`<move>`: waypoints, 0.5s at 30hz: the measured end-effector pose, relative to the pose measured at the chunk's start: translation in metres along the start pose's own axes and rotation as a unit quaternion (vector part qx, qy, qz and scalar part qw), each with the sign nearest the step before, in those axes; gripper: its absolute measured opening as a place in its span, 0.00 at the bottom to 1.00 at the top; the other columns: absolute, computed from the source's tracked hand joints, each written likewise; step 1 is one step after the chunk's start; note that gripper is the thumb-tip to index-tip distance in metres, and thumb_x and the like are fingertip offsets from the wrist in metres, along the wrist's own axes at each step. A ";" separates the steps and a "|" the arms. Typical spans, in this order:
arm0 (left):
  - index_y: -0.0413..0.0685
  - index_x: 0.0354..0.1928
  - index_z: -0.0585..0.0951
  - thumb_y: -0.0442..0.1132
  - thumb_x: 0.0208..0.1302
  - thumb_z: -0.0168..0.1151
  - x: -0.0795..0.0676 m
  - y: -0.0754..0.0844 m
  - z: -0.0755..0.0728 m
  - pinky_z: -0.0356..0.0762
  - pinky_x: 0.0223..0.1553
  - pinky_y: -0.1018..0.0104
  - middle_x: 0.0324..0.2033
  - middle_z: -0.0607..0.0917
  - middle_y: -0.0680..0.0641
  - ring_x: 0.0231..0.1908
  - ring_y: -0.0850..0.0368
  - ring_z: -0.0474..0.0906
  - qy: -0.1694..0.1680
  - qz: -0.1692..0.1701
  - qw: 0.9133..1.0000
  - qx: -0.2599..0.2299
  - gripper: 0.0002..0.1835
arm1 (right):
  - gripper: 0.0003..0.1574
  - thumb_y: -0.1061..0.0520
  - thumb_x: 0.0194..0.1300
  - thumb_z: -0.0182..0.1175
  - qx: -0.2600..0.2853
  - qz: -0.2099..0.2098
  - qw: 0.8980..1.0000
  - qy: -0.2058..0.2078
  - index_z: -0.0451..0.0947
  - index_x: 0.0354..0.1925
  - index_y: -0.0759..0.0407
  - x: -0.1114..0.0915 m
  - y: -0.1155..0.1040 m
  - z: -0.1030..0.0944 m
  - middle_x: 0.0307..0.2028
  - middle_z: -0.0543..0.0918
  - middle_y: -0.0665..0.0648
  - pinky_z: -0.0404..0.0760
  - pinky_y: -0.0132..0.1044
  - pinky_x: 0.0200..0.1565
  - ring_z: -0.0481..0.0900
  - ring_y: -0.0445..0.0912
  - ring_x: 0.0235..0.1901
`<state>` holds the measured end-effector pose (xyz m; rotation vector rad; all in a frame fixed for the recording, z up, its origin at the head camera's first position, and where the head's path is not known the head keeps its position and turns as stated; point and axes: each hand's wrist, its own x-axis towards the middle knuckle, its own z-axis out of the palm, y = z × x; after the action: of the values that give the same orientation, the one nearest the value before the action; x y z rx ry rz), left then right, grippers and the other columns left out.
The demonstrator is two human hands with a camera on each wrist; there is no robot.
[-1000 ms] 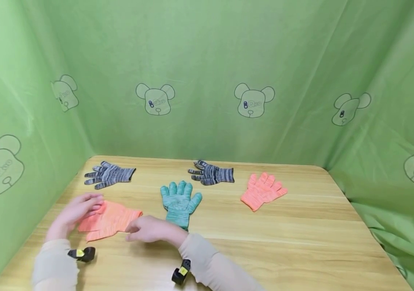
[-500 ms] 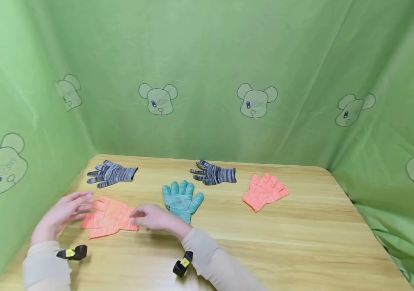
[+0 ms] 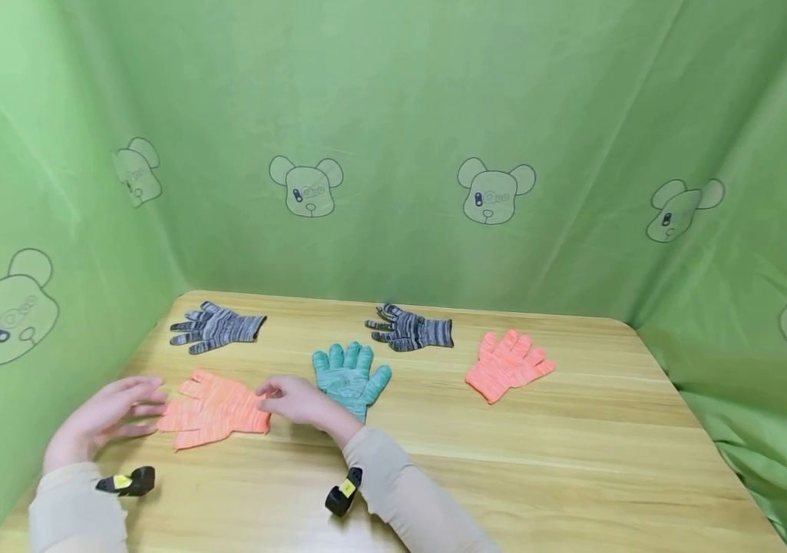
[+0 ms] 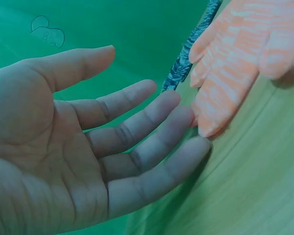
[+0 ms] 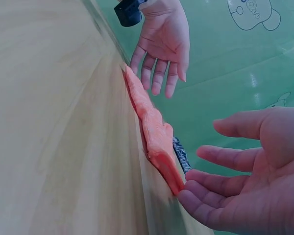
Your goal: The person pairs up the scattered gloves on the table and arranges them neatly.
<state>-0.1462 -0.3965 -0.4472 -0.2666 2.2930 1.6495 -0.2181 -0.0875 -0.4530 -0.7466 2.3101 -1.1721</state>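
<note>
An orange knitted glove (image 3: 216, 411) lies flat at the table's left front, its fingers toward the left and its cuff toward the right. My left hand (image 3: 110, 415) is beside the glove's finger ends, palm inward and fingers loosely extended. In the left wrist view, its lower fingertips reach the tip of the orange glove (image 4: 230, 73), with nothing held. At the cuff is my right hand (image 3: 296, 399). The right wrist view has the lower fingertips of the right hand (image 5: 245, 181) against the cuff edge, thumb apart from them and nothing gripped.
A teal glove (image 3: 348, 376) lies just right of my right hand, partly behind that forearm. Two grey-black striped gloves (image 3: 220, 328) (image 3: 414, 330) lie along the table's back. Another orange glove (image 3: 507, 366) is to the right. Green curtains (image 3: 393, 153) enclose the wooden table (image 3: 538, 468).
My left hand has moved left, uncovering the near orange glove's fingers. My right hand has shifted away from me along the cuff. The glove's cuff has turned slightly toward me.
</note>
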 end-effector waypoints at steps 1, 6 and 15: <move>0.25 0.70 0.48 0.52 0.76 0.43 0.001 0.000 0.001 0.83 0.54 0.54 0.60 0.70 0.26 0.48 0.60 0.80 -0.002 0.003 1.000 -0.006 0.38 | 0.18 0.51 0.68 0.59 -0.004 0.000 1.000 0.000 0.80 0.53 0.55 0.000 0.000 0.000 0.51 0.83 0.54 0.80 0.34 0.51 0.79 0.45 0.51; 0.24 0.69 0.50 0.48 0.76 0.45 0.008 0.000 0.004 0.84 0.52 0.59 0.49 0.80 0.45 0.45 0.61 0.81 0.000 0.025 0.999 -0.030 0.36 | 0.18 0.50 0.68 0.59 -0.030 0.004 1.000 -0.002 0.80 0.53 0.55 0.000 0.004 -0.001 0.53 0.82 0.55 0.79 0.35 0.55 0.79 0.47 0.54; 0.23 0.70 0.48 0.46 0.75 0.48 0.022 0.003 0.014 0.84 0.51 0.65 0.44 0.81 0.55 0.44 0.64 0.82 0.033 0.078 0.995 -0.060 0.37 | 0.17 0.51 0.67 0.60 -0.096 -0.010 0.995 -0.027 0.81 0.51 0.57 -0.009 0.006 -0.003 0.50 0.85 0.56 0.81 0.32 0.49 0.81 0.45 0.48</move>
<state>-0.1663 -0.3815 -0.4562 -0.1766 2.3181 1.8860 -0.2145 -0.0767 -0.4546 -0.8610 2.3986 -0.9351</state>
